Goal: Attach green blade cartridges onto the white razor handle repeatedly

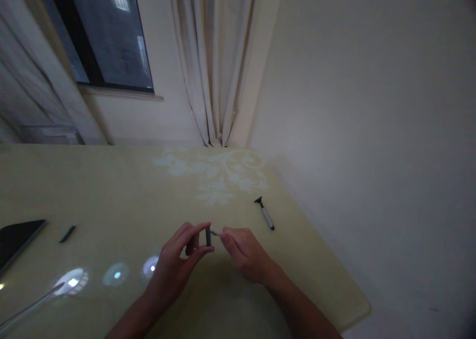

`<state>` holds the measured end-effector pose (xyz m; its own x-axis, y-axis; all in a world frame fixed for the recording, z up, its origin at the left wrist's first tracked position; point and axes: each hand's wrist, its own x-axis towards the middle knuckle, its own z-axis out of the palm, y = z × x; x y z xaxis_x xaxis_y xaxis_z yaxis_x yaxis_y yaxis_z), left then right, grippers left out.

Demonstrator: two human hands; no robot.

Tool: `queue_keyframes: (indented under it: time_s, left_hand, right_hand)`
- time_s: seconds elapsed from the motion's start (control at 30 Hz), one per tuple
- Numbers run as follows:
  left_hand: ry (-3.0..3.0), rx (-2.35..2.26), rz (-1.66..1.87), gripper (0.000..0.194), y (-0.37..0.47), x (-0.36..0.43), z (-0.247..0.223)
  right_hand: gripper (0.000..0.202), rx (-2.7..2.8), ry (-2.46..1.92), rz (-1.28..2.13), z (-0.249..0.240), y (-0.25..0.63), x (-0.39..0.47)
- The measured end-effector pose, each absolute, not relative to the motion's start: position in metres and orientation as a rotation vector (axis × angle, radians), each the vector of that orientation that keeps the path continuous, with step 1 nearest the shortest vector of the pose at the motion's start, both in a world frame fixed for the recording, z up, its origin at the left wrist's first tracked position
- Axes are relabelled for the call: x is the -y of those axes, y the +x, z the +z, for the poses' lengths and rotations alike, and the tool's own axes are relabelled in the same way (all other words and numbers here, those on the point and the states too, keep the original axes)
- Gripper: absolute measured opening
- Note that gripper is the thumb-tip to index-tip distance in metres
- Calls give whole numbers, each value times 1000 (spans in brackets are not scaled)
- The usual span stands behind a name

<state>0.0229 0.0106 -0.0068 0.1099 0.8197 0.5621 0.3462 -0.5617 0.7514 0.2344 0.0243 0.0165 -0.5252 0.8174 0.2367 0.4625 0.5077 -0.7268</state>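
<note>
My left hand [178, 259] pinches a small dark greenish bar [208, 236], upright between the fingertips and thumb; its shape is like a razor head. My right hand [247, 254] is closed around a thin pale stick [215, 234], whose tip points left and meets or nearly meets the bar. Most of the stick is hidden inside the fist. Beyond my right hand, a razor [266, 215] with a grey and black handle lies on the table, its dark head pointing away.
The pale yellow table [122, 195] has a white floral pattern. At left lie a small dark green piece [67, 234], a black flat object [18, 237] and a thin white cable [31, 306]. A wall [372, 130] borders the right edge; curtains [215, 56] hang behind.
</note>
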Motion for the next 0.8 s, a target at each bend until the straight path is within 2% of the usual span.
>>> queue_keyframes:
  time_s: [0.8]
  left_hand:
    - [1962, -1181, 1504, 33, 20, -13, 2]
  right_hand:
    - [49, 2235, -1014, 783, 13, 232, -26]
